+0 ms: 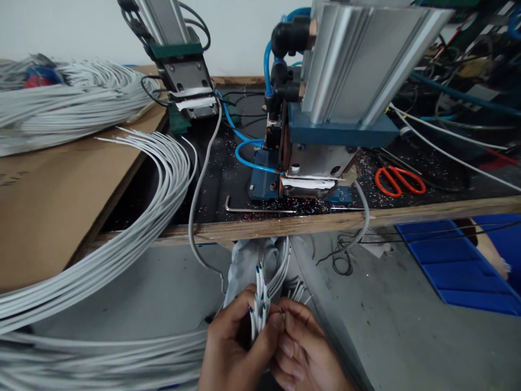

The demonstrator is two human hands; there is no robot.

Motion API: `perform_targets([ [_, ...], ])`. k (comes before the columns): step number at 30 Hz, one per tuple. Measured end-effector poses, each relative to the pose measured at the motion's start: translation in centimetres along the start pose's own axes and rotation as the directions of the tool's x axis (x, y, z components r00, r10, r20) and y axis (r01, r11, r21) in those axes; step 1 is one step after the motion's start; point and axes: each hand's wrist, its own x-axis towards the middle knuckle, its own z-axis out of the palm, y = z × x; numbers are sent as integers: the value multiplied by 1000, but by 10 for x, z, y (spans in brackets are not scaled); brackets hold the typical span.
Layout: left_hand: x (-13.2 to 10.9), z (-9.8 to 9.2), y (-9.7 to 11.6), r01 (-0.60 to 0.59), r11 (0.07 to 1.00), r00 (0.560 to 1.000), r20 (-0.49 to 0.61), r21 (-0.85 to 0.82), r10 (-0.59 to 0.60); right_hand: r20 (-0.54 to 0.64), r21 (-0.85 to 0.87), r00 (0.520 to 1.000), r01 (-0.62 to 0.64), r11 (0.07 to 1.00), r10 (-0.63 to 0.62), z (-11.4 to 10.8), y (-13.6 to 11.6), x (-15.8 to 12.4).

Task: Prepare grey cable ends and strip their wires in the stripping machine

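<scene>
Left grip (230,350) on cables (261,309), bench (260,226) beyond

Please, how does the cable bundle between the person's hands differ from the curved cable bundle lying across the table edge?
The held bundle is gripped in the left hand; the curved bundle lies across the table edge with no hand on it. The held bundle's ends stand up, while the curved bundle's arch over leftward. The held bundle's tips show coloured spots; I cannot make out any on the curved bundle. Both contain several thin, pale cables.
</scene>
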Motion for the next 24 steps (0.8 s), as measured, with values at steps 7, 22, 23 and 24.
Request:
perform_targets([
  [7, -1, 4, 2, 20, 999, 999, -33, -37, -21, 3, 24, 1000, 17, 1000, -17, 0, -1, -1],
  [22, -1, 5, 0, 13, 1000, 999, -31, -18, -13, -1, 60, 998, 56, 997, -56, 0, 1, 0],
  [23, -1, 6, 1, 26, 999, 999, -28, -37, -27, -5, 55, 998, 57, 997, -57, 0, 1, -1],
  [24, -1, 6, 2, 37, 998, 999, -28, -53, -38, -14, 46, 998, 57, 997, -57, 0, 0, 0],
])
